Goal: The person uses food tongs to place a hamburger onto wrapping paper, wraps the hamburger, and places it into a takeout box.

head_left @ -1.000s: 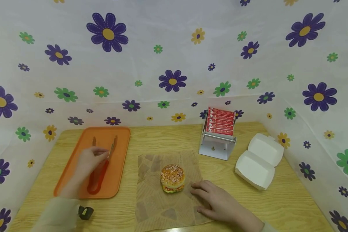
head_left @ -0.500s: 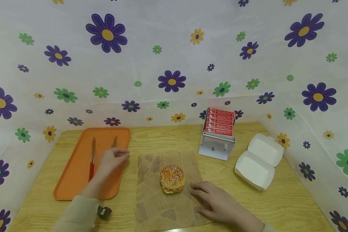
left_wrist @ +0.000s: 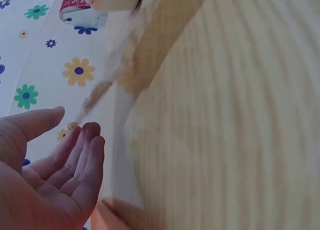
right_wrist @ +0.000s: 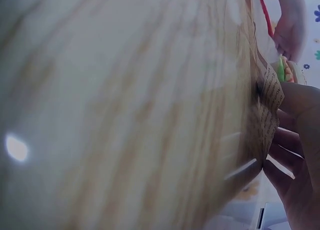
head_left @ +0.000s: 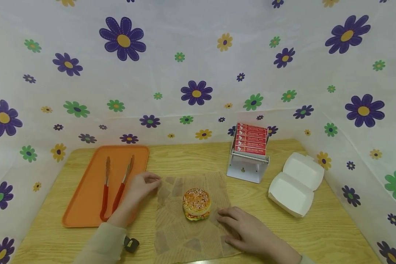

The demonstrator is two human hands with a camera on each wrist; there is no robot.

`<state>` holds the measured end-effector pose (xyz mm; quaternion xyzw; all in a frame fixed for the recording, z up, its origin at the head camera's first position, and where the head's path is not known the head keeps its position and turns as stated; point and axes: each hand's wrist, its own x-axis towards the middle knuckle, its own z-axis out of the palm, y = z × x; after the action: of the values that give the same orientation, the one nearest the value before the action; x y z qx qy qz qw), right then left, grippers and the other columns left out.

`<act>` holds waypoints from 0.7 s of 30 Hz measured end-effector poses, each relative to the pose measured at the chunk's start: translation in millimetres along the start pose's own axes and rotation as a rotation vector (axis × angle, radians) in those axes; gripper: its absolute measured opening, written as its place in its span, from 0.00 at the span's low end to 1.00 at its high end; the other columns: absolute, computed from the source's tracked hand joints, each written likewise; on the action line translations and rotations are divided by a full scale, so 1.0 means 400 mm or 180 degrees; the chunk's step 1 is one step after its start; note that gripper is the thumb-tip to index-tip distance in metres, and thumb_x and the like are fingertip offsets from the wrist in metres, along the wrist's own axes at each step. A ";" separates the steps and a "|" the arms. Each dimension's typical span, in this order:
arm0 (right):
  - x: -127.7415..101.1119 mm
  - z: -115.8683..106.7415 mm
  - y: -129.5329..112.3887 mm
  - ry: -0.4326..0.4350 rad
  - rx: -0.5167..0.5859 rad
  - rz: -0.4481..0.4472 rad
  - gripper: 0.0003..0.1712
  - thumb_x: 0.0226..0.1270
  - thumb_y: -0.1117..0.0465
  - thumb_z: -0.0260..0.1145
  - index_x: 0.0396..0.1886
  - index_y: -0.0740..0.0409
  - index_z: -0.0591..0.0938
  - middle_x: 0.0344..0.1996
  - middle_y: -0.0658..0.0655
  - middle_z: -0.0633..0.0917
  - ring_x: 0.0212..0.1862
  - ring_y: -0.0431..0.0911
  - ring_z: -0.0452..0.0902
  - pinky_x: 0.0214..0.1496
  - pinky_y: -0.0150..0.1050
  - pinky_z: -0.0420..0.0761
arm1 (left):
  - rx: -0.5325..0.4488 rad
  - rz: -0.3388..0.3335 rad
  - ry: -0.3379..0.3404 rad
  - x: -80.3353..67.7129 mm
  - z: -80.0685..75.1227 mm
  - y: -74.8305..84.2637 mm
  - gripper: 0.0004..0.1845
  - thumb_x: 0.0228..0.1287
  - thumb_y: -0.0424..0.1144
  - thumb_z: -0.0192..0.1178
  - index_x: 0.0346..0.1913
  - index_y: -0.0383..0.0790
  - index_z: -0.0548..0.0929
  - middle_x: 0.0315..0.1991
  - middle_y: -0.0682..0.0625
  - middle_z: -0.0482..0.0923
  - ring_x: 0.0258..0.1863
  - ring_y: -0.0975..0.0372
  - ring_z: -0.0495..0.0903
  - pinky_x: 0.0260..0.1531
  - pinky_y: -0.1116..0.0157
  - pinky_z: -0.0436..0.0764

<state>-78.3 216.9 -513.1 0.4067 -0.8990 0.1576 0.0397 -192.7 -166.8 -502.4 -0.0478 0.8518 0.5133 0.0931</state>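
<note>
**Burger on loose paper, both hands closing in at the edges**

Head view: the burger point(head_left: 196, 204) is sitting upright near the middle of the wrapping paper point(head_left: 184, 234), which is lying flat on the table point(head_left: 333, 227). The right hand point(head_left: 247, 231) is resting on the paper's right side just beside the burger, its fingers point(head_left: 226, 216) lying nearly straight and holding nothing. The left hand point(head_left: 142, 185) is hovering at the paper's upper left corner, fingers loosely relaxed, gripping nothing. As I judge it, the paper is the risk: a quick lift of one corner could tip the burger or roll it off, and a pull on one side while the other hand is pressing could tear or crease the sheet. The left sleeve is passing close over the orange tray point(head_left: 85, 198), so it could nudge the red-handled tongs point(head_left: 113, 190) lying there. The white clamshell box point(head_left: 295, 183) is lying open, well apart on the right, near a white holder of red packets point(head_left: 249, 152).

Left wrist view: the left hand point(left_wrist: 45, 175) is showing an open palm with straight fingers point(left_wrist: 87, 150); blurred wood grain is filling most of the frame.

Right wrist view: the fingers point(right_wrist: 295, 140) are touching the paper's printed edge point(right_wrist: 267, 107); the burger point(right_wrist: 287, 69) is peeking just beyond.

The table is pale wood, and a white cloth with purple, green and yellow flowers is enclosing it on three sides.
</note>
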 end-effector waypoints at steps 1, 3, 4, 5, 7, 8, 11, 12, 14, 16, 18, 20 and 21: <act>0.000 0.000 -0.001 -0.0004 0.0003 0.0005 0.30 0.71 0.44 0.74 0.66 0.53 0.83 0.67 0.51 0.81 0.67 0.44 0.79 0.67 0.44 0.86 | 0.0041 0.0028 0.0021 0.002 0.006 -0.001 0.13 0.70 0.36 0.69 0.51 0.30 0.89 0.43 0.39 0.90 0.41 0.58 0.86 0.38 0.71 0.82; -0.001 0.000 -0.002 -0.0024 0.0012 0.0030 0.30 0.71 0.44 0.74 0.66 0.52 0.83 0.68 0.51 0.81 0.67 0.43 0.78 0.67 0.44 0.86 | 0.0121 0.0096 0.0062 0.006 0.016 -0.001 0.13 0.68 0.34 0.70 0.50 0.28 0.88 0.43 0.36 0.90 0.42 0.53 0.88 0.39 0.69 0.85; 0.000 -0.001 -0.003 -0.0033 0.0021 0.0046 0.30 0.71 0.44 0.74 0.66 0.52 0.83 0.68 0.51 0.81 0.67 0.43 0.78 0.67 0.45 0.86 | 0.0173 0.0127 0.0087 0.008 0.020 -0.002 0.13 0.68 0.33 0.71 0.50 0.27 0.88 0.43 0.35 0.90 0.43 0.51 0.88 0.40 0.67 0.86; 0.000 -0.001 -0.005 -0.0043 0.0030 0.0065 0.29 0.71 0.44 0.73 0.67 0.52 0.83 0.68 0.51 0.81 0.67 0.43 0.78 0.67 0.45 0.86 | 0.0191 0.0111 0.0103 0.009 0.023 -0.002 0.14 0.67 0.33 0.71 0.50 0.26 0.88 0.44 0.35 0.90 0.44 0.50 0.88 0.41 0.66 0.87; 0.002 -0.002 -0.008 -0.0057 0.0043 0.0099 0.29 0.72 0.44 0.73 0.67 0.52 0.83 0.68 0.51 0.81 0.67 0.43 0.78 0.67 0.45 0.86 | 0.0222 0.0087 0.0139 0.011 0.028 -0.002 0.14 0.67 0.33 0.71 0.50 0.25 0.88 0.44 0.35 0.90 0.45 0.49 0.88 0.42 0.63 0.88; 0.004 -0.002 -0.009 -0.0061 0.0047 0.0112 0.29 0.72 0.44 0.73 0.67 0.52 0.83 0.68 0.51 0.81 0.68 0.44 0.78 0.67 0.46 0.85 | 0.0219 0.0066 0.0157 0.012 0.029 -0.002 0.14 0.67 0.32 0.71 0.50 0.25 0.88 0.44 0.35 0.90 0.45 0.49 0.88 0.43 0.63 0.88; 0.009 -0.002 -0.012 -0.0070 0.0049 0.0146 0.30 0.73 0.44 0.72 0.68 0.52 0.83 0.69 0.52 0.81 0.68 0.44 0.78 0.67 0.46 0.85 | 0.0183 0.0031 0.0223 0.016 0.033 0.000 0.13 0.67 0.33 0.71 0.48 0.26 0.88 0.43 0.36 0.90 0.44 0.51 0.87 0.40 0.67 0.86; 0.011 -0.001 -0.013 -0.0072 0.0049 0.0156 0.30 0.73 0.44 0.72 0.68 0.52 0.83 0.69 0.52 0.81 0.68 0.44 0.78 0.67 0.46 0.85 | 0.0169 0.0045 0.0241 0.018 0.033 0.001 0.12 0.67 0.33 0.71 0.48 0.26 0.89 0.42 0.36 0.90 0.43 0.51 0.87 0.38 0.69 0.84; 0.014 0.001 -0.012 -0.0083 0.0038 0.0175 0.30 0.73 0.44 0.72 0.68 0.52 0.82 0.69 0.52 0.81 0.69 0.45 0.78 0.68 0.46 0.85 | 0.0142 0.0042 0.0282 0.021 0.034 0.006 0.12 0.68 0.34 0.70 0.47 0.27 0.89 0.42 0.36 0.90 0.44 0.51 0.87 0.38 0.70 0.83; 0.017 0.002 -0.011 -0.0087 0.0031 0.0177 0.31 0.72 0.44 0.72 0.69 0.52 0.82 0.69 0.52 0.81 0.68 0.45 0.78 0.68 0.47 0.85 | 0.0107 0.0040 0.0300 0.023 0.034 0.014 0.12 0.68 0.35 0.70 0.47 0.28 0.89 0.41 0.38 0.91 0.42 0.54 0.88 0.38 0.71 0.84; 0.019 0.003 -0.010 -0.0105 0.0031 0.0188 0.31 0.72 0.44 0.72 0.69 0.52 0.82 0.69 0.52 0.81 0.68 0.45 0.78 0.68 0.47 0.85 | 0.0057 0.0056 0.0316 0.021 0.037 0.022 0.12 0.69 0.35 0.70 0.47 0.28 0.90 0.42 0.37 0.91 0.42 0.54 0.89 0.38 0.70 0.85; 0.020 0.002 -0.010 -0.0129 0.0038 0.0200 0.30 0.72 0.44 0.72 0.68 0.52 0.82 0.69 0.52 0.81 0.68 0.46 0.78 0.68 0.47 0.85 | 0.0014 0.0087 0.0344 0.018 0.040 0.030 0.11 0.69 0.35 0.70 0.46 0.28 0.90 0.44 0.36 0.91 0.42 0.55 0.89 0.37 0.71 0.86; 0.021 0.002 -0.010 -0.0130 0.0040 0.0200 0.30 0.72 0.44 0.72 0.68 0.52 0.82 0.69 0.52 0.81 0.68 0.46 0.78 0.68 0.47 0.85 | -0.0026 0.0105 0.0360 0.016 0.043 0.034 0.11 0.69 0.35 0.70 0.45 0.28 0.90 0.44 0.36 0.91 0.40 0.57 0.89 0.34 0.73 0.84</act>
<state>-80.9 208.2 -511.1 0.3815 -0.9110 0.1561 0.0138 -199.4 -145.1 -499.7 -0.0630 0.8543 0.5147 0.0362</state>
